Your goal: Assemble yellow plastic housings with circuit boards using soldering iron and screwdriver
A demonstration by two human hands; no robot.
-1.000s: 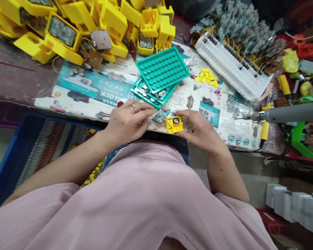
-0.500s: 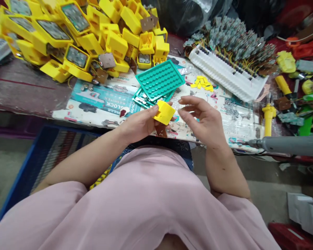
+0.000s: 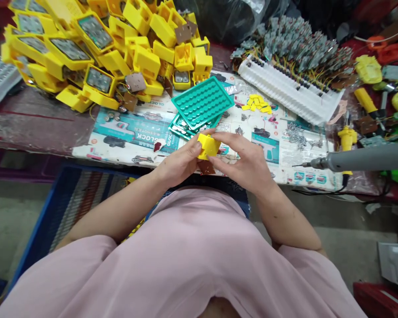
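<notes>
Near the table's front edge, my left hand [image 3: 181, 162] is closed on a small yellow plastic housing [image 3: 208, 147]. My right hand [image 3: 243, 161] grips the same housing from the right, thumb below and fingers at its top edge. A brown circuit board [image 3: 206, 168] hangs under the housing, close to my left fingers. Just beyond the hands lie stacked green trays [image 3: 204, 102]; the lower one holds small shiny round pieces. Some of my left fingers are hidden behind the housing.
A heap of yellow housings [image 3: 146, 59] fills the back left. At the back right, a white foam rack [image 3: 288, 90] carries wired boards. Small yellow pieces [image 3: 257, 103] and loose screws [image 3: 295, 134] lie on the table. A grey electric screwdriver [image 3: 368, 158] juts in from the right.
My right hand has moved left and closed onto the yellow housing; before, it was apart from it with fingers spread. The housing has turned slightly in my left hand.
</notes>
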